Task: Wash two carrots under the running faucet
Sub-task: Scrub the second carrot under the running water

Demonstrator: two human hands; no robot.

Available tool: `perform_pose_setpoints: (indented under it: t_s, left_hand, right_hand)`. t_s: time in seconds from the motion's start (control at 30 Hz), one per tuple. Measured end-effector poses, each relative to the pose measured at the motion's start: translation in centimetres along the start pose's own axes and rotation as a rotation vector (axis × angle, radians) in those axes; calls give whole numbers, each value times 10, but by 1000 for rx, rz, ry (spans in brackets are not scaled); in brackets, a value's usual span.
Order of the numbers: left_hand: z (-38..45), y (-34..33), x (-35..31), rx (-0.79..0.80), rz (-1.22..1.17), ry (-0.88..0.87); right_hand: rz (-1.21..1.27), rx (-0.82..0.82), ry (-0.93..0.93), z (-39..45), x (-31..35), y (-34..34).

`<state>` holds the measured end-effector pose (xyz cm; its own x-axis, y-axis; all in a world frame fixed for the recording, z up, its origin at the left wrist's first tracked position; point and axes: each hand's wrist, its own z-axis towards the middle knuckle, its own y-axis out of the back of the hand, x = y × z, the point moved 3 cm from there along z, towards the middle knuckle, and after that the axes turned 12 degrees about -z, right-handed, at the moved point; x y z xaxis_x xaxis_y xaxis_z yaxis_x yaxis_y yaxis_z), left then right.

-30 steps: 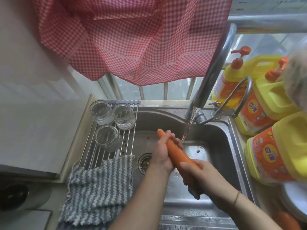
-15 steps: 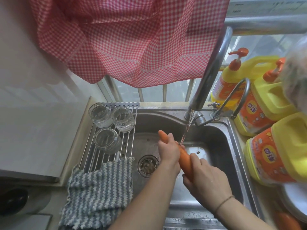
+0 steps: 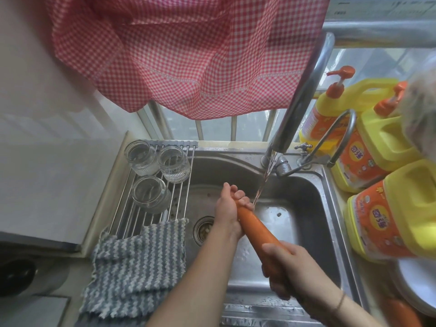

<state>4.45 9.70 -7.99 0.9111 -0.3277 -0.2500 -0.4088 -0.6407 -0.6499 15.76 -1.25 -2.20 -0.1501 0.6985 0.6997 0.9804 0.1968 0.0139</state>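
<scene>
Carrot (image 3: pixel 256 228): long, orange, wet, smooth

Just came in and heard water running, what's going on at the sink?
A person is washing a carrot over the sink. The left hand grips its far end, where the stream from the faucet lands, and the right hand grips the near end. Another carrot lies at the lower right.

Left hand (image 3: pixel 227 210): we curl our fingers (image 3: pixel 243 201) around the far end of the carrot (image 3: pixel 256 228).
Right hand (image 3: pixel 286 265): we grip the near end, thumb on top.
Forearms: both reach forward, bare.
</scene>
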Motion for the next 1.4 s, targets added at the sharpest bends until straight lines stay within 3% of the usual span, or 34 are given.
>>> perform_pose_setpoints:
  t_s: [0.23, 0.4, 0.5, 0.57, 0.63, 0.77, 0.83, 0.93, 1.0, 1.1, 1.23, 1.33, 1.4]
  left_hand:
    - [0, 0, -20, -300, 144, -239]
    - [-9, -1, -30, -303, 190, -179]
    - [-17, 4, -37, -233, 214, -179]
    - [-22, 8, -46, -227, 132, -268]
    - [-26, 9, -53, -212, 44, -330]
    - [-32, 9, -49, -226, 21, -326]
    - [-38, 9, -41, -230, 28, -291]
    - [-43, 11, -38, -147, 96, -190]
    - [-43, 18, -46, -12, 352, -113]
    - [-45, 26, -64, 221, 766, 44]
    - [-53, 21, -64, 531, 1045, 348]
    - [-57, 21, -49, 540, 1116, 437]
    - [-56, 21, -43, 509, 1130, 396]
  right_hand:
    - [-1382, -561, 423, 12, 12, -2]
    - [-1544, -792, 711, 35, 17, 19]
    - [-1518, -882, 749, 42, 26, 40]
    - [-1354, -865, 695, 45, 30, 52]
    - [-977, -764, 557, 53, 27, 60]
    - [109, -303, 253, 69, 5, 46]
    - [415, -138, 233, 76, 1, 30]
    - [652, -199, 272, 85, 0, 21]
    - [774, -203, 312, 88, 1, 21]
    - [892, -94, 397, 86, 4, 20]
    - [973, 36, 443, 86, 7, 7]
    - [983, 94, 448, 86, 13, -8]
    - [968, 80, 429, 89, 17, -13]
